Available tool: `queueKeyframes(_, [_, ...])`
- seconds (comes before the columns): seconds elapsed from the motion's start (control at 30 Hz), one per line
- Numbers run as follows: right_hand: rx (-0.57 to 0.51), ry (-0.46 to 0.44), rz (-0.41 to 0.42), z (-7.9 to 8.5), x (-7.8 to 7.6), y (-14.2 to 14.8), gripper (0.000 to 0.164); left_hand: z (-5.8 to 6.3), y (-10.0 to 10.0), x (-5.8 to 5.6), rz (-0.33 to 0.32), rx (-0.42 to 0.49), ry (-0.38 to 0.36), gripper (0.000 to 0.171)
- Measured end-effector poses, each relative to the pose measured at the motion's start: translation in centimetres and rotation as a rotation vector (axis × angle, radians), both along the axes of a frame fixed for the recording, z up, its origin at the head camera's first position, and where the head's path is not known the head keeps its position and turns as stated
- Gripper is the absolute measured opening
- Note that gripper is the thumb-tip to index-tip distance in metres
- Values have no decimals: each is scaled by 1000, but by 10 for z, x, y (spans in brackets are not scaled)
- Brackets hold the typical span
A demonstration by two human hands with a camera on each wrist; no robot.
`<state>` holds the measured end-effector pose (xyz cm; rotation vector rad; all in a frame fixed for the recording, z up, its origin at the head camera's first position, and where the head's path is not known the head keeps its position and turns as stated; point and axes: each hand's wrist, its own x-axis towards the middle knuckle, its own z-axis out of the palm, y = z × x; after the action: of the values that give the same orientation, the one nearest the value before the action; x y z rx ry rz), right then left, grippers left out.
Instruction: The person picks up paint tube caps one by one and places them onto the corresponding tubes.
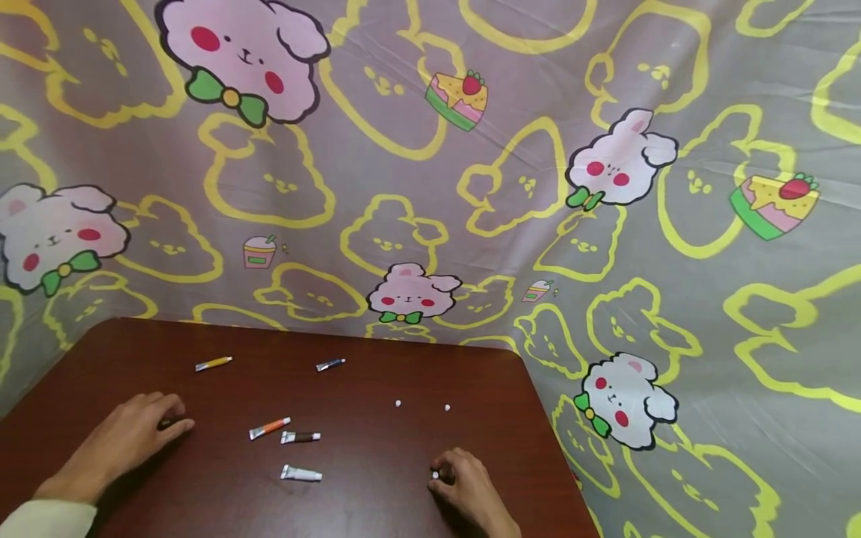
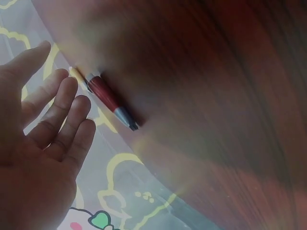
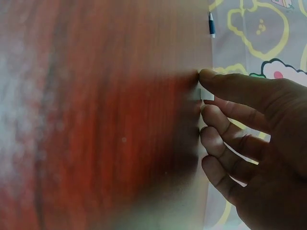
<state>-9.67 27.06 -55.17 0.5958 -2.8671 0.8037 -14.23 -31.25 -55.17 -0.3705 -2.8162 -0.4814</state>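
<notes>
My left hand [image 1: 124, 437] lies low over the left side of the table, its fingers loosely bent and holding nothing. Just beyond those fingertips in the left wrist view is a red paint tube [image 2: 104, 95], mostly hidden by the hand in the head view. A yellow paint tube [image 1: 214, 364] lies farther back. On the right, my right hand [image 1: 467, 482] pinches a small white cap-like piece [image 1: 435, 474] between thumb and fingers, low at the tabletop. Two similar small white pieces [image 1: 397, 403] lie on the table beyond that hand.
An orange paint tube [image 1: 269, 428], a brown one [image 1: 300, 437] and a white one [image 1: 300, 474] lie between the hands. Near the back edge is a blue tube [image 1: 330, 365]. Patterned cloth [image 1: 403, 172] hangs behind and beside the brown table [image 1: 377, 501].
</notes>
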Motion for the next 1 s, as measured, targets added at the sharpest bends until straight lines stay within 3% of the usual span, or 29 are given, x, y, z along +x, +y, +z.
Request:
queueKeyframes(0.23, [-5, 23, 21, -1, -1, -1, 17, 5, -10, 3, 22, -11, -85, 29])
queueKeyframes(0.47, [-3, 56, 32, 2, 0, -3, 15, 4, -17, 6, 29, -28, -66, 32])
queueKeyframes(0.8, [5, -3, 6, 3, 0, -2, 13, 1, -28, 10, 20, -52, -91, 29])
queueKeyframes(1.0, [7, -12, -2, 3, 2, -1, 13, -2, -30, 13, -10, -55, -23, 24])
